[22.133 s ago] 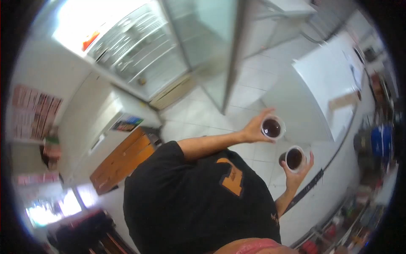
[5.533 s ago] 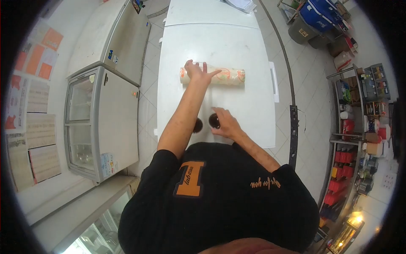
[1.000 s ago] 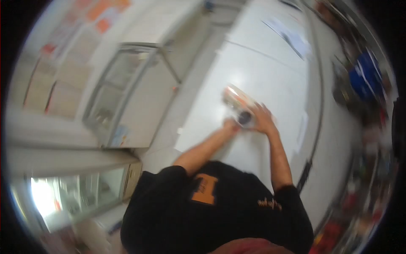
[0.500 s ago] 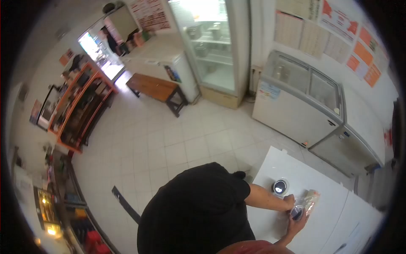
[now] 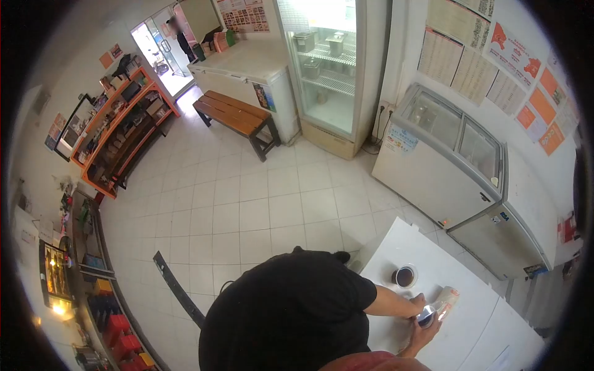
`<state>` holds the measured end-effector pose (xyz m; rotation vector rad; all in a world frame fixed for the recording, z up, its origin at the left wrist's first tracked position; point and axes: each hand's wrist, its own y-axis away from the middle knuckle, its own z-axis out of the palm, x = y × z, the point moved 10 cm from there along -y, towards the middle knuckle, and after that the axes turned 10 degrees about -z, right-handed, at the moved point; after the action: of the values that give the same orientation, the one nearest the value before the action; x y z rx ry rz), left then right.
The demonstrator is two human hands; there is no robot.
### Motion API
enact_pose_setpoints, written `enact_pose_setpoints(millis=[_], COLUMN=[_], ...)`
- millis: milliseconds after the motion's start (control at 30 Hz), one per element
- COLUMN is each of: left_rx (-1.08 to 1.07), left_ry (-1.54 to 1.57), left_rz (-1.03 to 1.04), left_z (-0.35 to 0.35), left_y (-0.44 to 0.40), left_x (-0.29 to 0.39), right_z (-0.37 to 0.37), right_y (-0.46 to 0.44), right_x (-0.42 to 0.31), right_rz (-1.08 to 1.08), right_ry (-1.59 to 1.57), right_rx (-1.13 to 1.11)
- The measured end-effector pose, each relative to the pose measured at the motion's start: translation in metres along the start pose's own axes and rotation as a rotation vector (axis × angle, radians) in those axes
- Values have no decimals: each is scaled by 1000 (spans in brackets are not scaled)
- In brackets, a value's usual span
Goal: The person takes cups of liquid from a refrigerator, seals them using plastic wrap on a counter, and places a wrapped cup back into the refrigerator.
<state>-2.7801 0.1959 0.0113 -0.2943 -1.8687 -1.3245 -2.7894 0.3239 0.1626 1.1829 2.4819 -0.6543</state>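
Where each held one, both hands point(image 5: 418, 305) point(image 5: 424, 335) now surround a cup point(image 5: 426, 318).

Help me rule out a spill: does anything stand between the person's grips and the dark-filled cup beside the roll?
Nothing visible does: the left grip and right grip are both at that cup. The roll lies just beyond it, and the other cup stands apart on the table; neither comes between.
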Motion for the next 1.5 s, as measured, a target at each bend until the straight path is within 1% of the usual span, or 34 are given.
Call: enact_pose_setpoints(millis=[67, 133, 233, 333, 433, 533, 633, 700, 733, 833, 933, 1033, 1133, 1167, 1200, 1233, 1267, 1300, 1333, 1400, 1433, 1467, 1500], left_rx=[-25, -6, 321, -90, -189, -207, -350, -154, -46, -214, -521, -355, -477, -655, -828, -981, -1130, -1202, -1272, -1267, -1138, -1007, -906], left_ry=[-2, -2, -2, 42, 101, -8, 42, -290, -458, -489, -274, -46, -253, -254, -256, -306, -354, -363, -370, -412, -382, -351, -377], left_rz=[38, 110, 488, 496, 497, 681, 669, 1045, 1226, 1110, 650, 686, 172, 203, 237, 162, 85, 61, 41, 275, 361, 445, 359], left_z=[3, -2, -44, -21, -15, -16, -12, 11, 15, 14, 10, 3, -16, -11, -9, -45, -107, -155, -187, -242, -283, -332, -377], left_y=[-2, 1, 32, 29, 37, 55, 61, 51, 65, 59, 51, 51, 79, 92, 102, 142, 191, 207, 219, 178, 156, 144, 140], left_x=[3, 9, 42, 48, 39, 37, 24, 4, 5, -5, -14, -23, -46, -63, -81, -77, -63, -65, -75, -119, -132, -135, -141], right_z=[2, 2, -2, -3, -3, -1, -1, -3, -3, -4, -4, 0, 3, 4, 3, 2, 1, -9, -28, -66, -99, -135, -156], right_y=[-1, -1, -1, 0, 0, 1, 1, 0, 0, -2, -3, -1, -4, -3, -4, -3, -2, -6, -7, 3, 6, 11, 21], right_x=[1, 1, -4, -2, -1, 2, 0, -4, -5, -12, -15, -12, -10, -13, -16, -18, -20, -39, -46, -47, -85, -149, -188], right_rz=[4, 10, -25, -29, -20, -7, -5, 8, 23, 25, 53, 104, 131, 139, 133, 126, 116, -8, -49, -116, -95, -73, -49], right_ry=[1, 5, 27, 14, 33, 43, 40, 40, 39, 24, 21, 36, 1, -22, 33, 88, 143, 132, 169, 244, 358, 471, 462], right_rx=[-3, 7, 18, 21, 26, 35, 22, 13, 12, -21, -63, -119, -176, -193, -191, -194, -197, -158, -45, 187, 289, 392, 552])
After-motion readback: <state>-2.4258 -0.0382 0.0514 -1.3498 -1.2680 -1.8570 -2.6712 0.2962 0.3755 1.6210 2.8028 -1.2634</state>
